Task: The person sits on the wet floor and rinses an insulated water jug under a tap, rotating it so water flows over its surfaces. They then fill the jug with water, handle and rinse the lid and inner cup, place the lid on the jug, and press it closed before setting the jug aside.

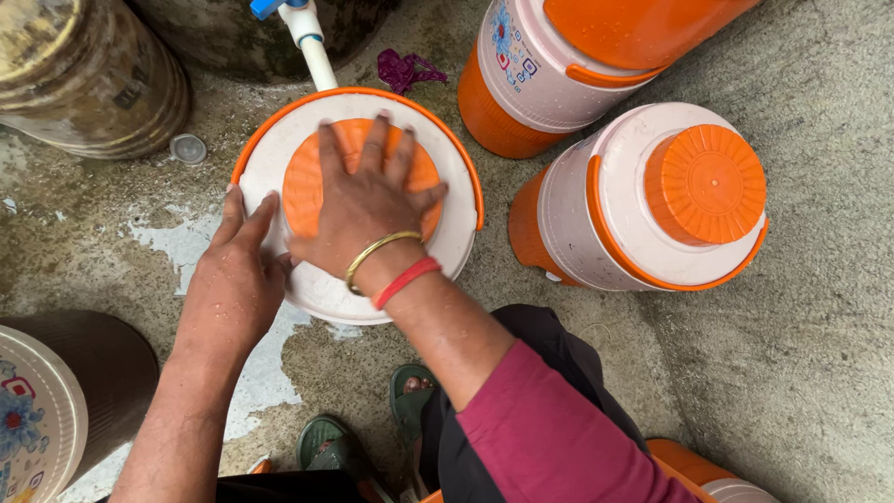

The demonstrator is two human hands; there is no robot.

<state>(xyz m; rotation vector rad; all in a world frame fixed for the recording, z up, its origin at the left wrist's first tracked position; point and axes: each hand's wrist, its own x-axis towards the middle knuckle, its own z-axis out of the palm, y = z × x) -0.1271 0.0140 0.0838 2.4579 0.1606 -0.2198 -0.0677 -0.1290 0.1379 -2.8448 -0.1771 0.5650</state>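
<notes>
A white and orange water jug (447, 251) stands on the wet concrete under a white tap pipe (315, 51). Its round orange screw lid (307, 177) sits in the middle of the white top. My right hand (368, 210) lies flat on that lid with the fingers spread; a gold bangle and a red bangle ring the wrist. My left hand (233, 270) presses against the jug's left rim, fingers together and wet with drops.
Two more white and orange jugs stand to the right, one near (633, 214) and one further back (559, 65). A dark jug (56, 401) is at lower left, a rusty barrel (84, 74) at upper left. A small cap (188, 148) and a purple rag (405, 68) lie on the ground.
</notes>
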